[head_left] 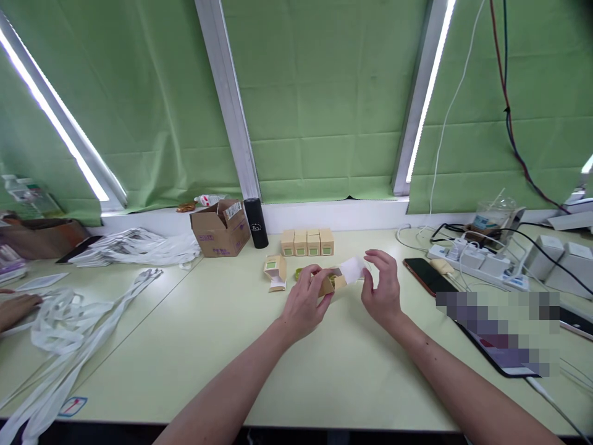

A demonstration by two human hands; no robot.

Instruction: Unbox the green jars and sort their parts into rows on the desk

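My left hand (pixel 306 300) is closed round a small tan carton (pixel 334 282) lying on its side just above the pale green table (pixel 222 346). A white folded paper (pixel 353 269) sticks out of the carton's open end. My right hand (pixel 382 285) is beside that end, fingers curled and pinching the paper. An open tan carton (pixel 276 272) with a green square stands just to the left. Behind it is a row of several closed tan cartons (pixel 307 242).
A brown cardboard box (pixel 221 228) and black cylinder (pixel 256 223) stand at the back. White straps (pixel 69 321) cover the left, where another person's hand (pixel 16 307) rests. A phone (pixel 425 275), power strip (pixel 479 262) with cables and a tablet (pixel 498 346) lie right.
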